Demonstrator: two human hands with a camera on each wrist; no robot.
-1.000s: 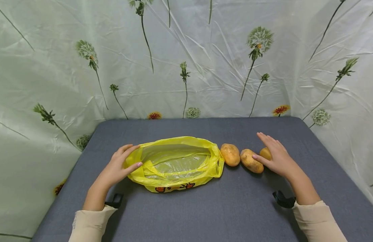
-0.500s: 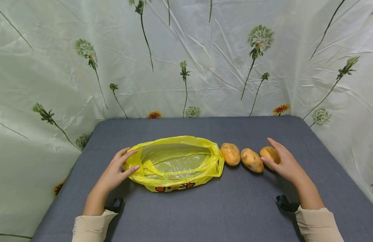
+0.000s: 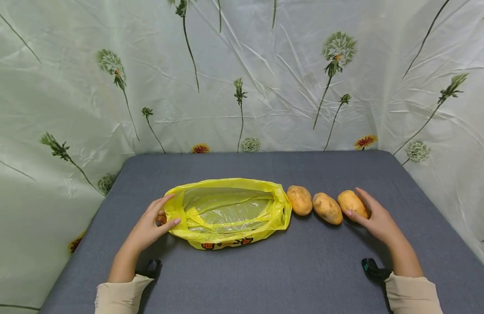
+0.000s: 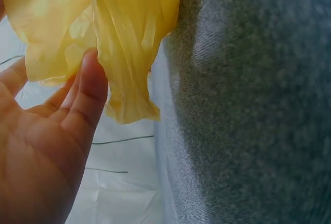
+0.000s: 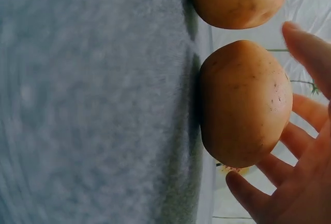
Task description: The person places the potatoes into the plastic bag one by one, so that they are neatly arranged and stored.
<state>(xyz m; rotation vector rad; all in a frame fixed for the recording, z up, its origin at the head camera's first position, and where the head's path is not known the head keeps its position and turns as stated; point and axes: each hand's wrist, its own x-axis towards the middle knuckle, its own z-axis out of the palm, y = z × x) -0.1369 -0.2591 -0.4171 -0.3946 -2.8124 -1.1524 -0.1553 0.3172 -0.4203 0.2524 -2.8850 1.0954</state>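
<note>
On the grey table, a yellow plastic bag point(image 3: 230, 209) lies with its mouth spread wide. My left hand point(image 3: 149, 224) is at the bag's left end, thumb and forefinger apart at the rim. In the left wrist view, fingers point(image 4: 92, 74) touch the loose yellow plastic point(image 4: 124, 43). At the right end of a row of three potatoes, my right hand point(image 3: 377, 218) spreads around the rightmost potato point(image 3: 352, 203). The right wrist view shows the thumb point(image 5: 307, 48) apart from this potato point(image 5: 245, 105), while the other fingers reach behind it. The potato rests on the table.
Beside the bag's right end sits one potato point(image 3: 299, 200), with the middle potato point(image 3: 327, 208) next to it. A pale curtain point(image 3: 281, 100) with dandelion prints hangs behind the table point(image 3: 257, 279).
My right hand has moved right and toward me, from above the middle potato to around the rightmost one. My left hand has slid slightly left along the bag's end.
</note>
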